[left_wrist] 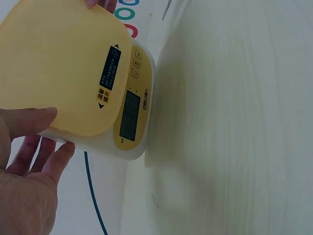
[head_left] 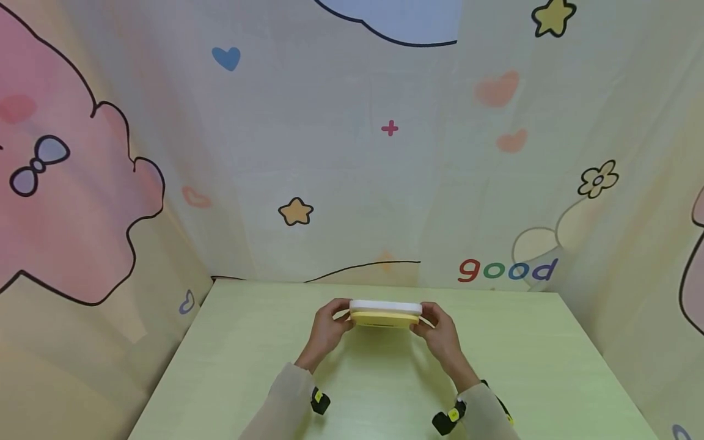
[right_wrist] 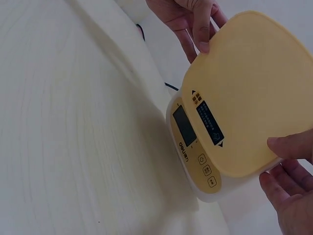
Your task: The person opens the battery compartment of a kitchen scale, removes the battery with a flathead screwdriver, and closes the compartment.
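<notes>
A kitchen scale (head_left: 385, 313), with a yellow weighing plate (left_wrist: 58, 63) on a white base, is held up on edge over the far middle of the table. Its plate faces back toward me, and the side with the dark, blank display (right_wrist: 184, 126) and buttons points down at the tabletop. My left hand (head_left: 327, 333) grips one side, thumb on the plate and fingers behind the base. On the opposite side my right hand (head_left: 441, 336) holds it the same way. Whether the lower edge touches the table cannot be told.
The pale green-yellow table (head_left: 231, 360) reaches back to a printed curtain (head_left: 341, 153) with stars, hearts and the word "good". More of that cloth hangs along both sides. Black straps with yellow marks (head_left: 453, 415) sit at the wrists.
</notes>
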Available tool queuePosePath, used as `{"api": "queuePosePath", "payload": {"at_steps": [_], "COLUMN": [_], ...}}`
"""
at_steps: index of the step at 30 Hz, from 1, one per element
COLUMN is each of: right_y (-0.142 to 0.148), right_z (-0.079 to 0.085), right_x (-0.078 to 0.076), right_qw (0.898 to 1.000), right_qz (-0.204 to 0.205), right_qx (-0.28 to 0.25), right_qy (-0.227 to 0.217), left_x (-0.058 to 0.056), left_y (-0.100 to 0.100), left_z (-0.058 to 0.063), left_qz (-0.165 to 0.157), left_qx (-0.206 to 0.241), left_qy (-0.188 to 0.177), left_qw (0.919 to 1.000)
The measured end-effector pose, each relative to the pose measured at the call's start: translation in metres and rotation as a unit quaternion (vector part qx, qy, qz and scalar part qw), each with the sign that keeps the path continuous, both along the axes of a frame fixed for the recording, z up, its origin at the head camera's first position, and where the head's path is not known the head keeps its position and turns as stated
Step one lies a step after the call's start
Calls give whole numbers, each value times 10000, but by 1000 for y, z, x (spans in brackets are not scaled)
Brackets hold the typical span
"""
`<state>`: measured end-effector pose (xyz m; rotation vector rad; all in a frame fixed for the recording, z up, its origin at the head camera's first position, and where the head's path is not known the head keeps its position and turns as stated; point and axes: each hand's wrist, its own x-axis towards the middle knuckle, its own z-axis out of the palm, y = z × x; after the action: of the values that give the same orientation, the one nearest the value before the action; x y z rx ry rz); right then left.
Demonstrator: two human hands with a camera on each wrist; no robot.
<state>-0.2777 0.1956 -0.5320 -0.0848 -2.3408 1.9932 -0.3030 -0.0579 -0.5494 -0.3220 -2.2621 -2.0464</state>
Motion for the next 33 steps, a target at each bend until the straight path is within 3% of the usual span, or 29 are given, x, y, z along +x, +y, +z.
{"api": "queuePosePath", "payload": {"at_steps": [13, 16, 23, 28, 33], "right_y": [2, 3, 3, 2, 3], "right_z": [-9, -14, -21, -25, -31], "right_x": [8, 9, 13, 14, 15], "right_qw": [9998, 9995, 9976, 9963, 9972], "right_qz": [80, 29, -123, -217, -206], "right_qx": [148, 277, 604, 797, 714], "right_qy": [129, 157, 319, 221, 7], "left_x": [10, 12, 18, 18, 21], "left_y": [-3, -4, -2, -3, -4], "left_z": [-10, -14, -16, -26, -32], "left_qz": [-224, -283, -62, -43, -177], "left_qx": [-253, -173, -514, -444, -585], "left_qy": [98, -54, -199, -527, -584], "left_qw": [9994, 9994, 9985, 9976, 9964]}}
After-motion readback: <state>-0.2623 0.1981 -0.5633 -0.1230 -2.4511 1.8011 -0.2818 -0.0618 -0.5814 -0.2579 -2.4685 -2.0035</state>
